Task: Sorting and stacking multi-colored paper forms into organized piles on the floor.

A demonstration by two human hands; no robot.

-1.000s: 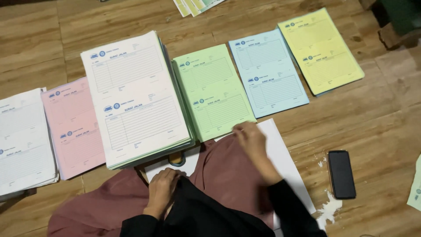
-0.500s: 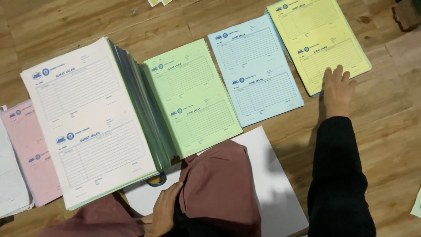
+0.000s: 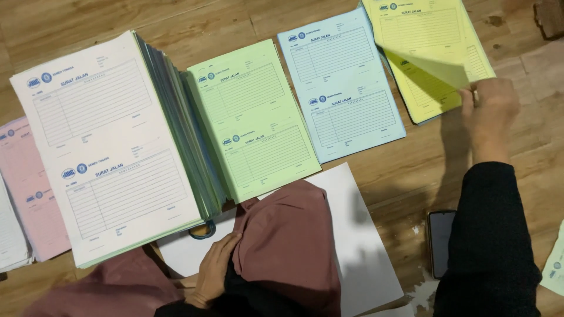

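Stacks of printed forms lie on a wooden floor. My right hand [image 3: 489,111] pinches the lower right corner of the top yellow sheet [image 3: 429,67] and lifts it off the yellow stack [image 3: 437,103]. A blue stack [image 3: 341,82] and a green stack [image 3: 252,117] lie to its left. My left hand [image 3: 214,273] rests low on a white sheet [image 3: 352,246], beside pink cloth [image 3: 288,240], holding nothing.
A thick collated pile topped by a white form [image 3: 106,147] stands at the left, with a pink stack [image 3: 26,188] beyond it. A dark phone [image 3: 440,240] lies on the floor by my right sleeve. A round object [image 3: 202,230] peeks from under the thick pile.
My right hand went from the white sheet across to the yellow stack, then took its top sheet by the corner and lifted it. The view moved closer and to the right.
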